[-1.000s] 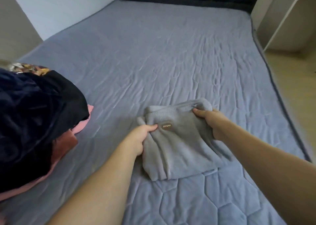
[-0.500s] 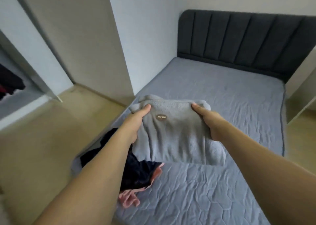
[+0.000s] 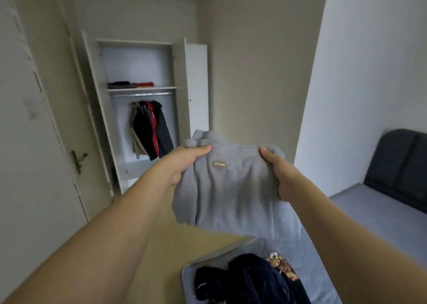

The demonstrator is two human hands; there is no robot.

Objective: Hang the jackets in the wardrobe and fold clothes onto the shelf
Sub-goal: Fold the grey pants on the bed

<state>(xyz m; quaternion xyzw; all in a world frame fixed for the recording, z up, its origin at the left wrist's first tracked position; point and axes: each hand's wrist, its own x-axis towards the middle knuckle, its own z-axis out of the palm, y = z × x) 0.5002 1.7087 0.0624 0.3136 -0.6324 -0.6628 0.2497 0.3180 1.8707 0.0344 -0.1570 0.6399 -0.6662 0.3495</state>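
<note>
Location entry, as I read it from the head view: a bedroom in a home. Evidence: a bed (image 3: 381, 213) with a grey quilted cover and a dark padded headboard (image 3: 399, 165); an open built-in wardrobe (image 3: 180, 77) holding jackets (image 3: 151, 130) on a rail (image 3: 142, 94) and folded clothes (image 3: 130, 85) on its shelf (image 3: 142, 88); a plain door with a lever handle (image 3: 78, 159); loose dark garments (image 3: 249, 278) heaped on the bed's corner.
</note>
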